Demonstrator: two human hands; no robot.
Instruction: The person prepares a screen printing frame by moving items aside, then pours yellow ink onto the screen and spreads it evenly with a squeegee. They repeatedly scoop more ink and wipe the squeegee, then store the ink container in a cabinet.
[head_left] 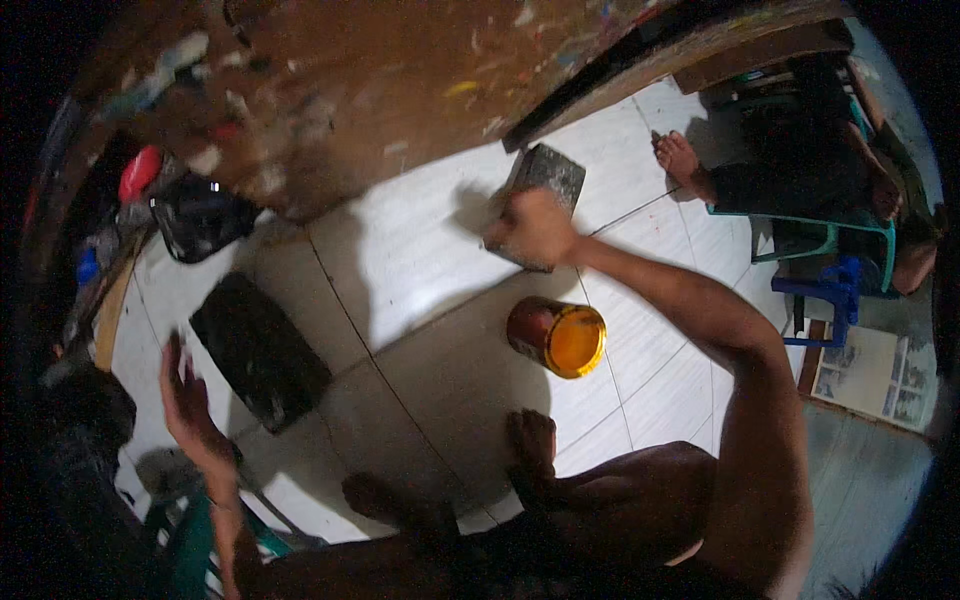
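Observation:
My right hand (pixel 540 230) reaches across to a grey, speckled block (pixel 556 172) on the tiled floor. Its fingers are curled over the near part of the block, slightly blurred, and what they hold is hidden. Closer to me lies or leans a reddish-brown can (pixel 527 325), its round golden-yellow end facing me. My left hand (pixel 192 405) is held out at the left with its fingers stretched and nothing in them. Beside it a dark, long block (pixel 262 352) rests on the floor in shadow.
A paint-stained brown board (pixel 380 90) borders the far side. At the left sits a shiny black bag-like object (pixel 205 220) by a red item (pixel 139 173). On the right, another person's foot (pixel 680 160) is near a green stool (pixel 820 235) and a blue stool (pixel 832 295).

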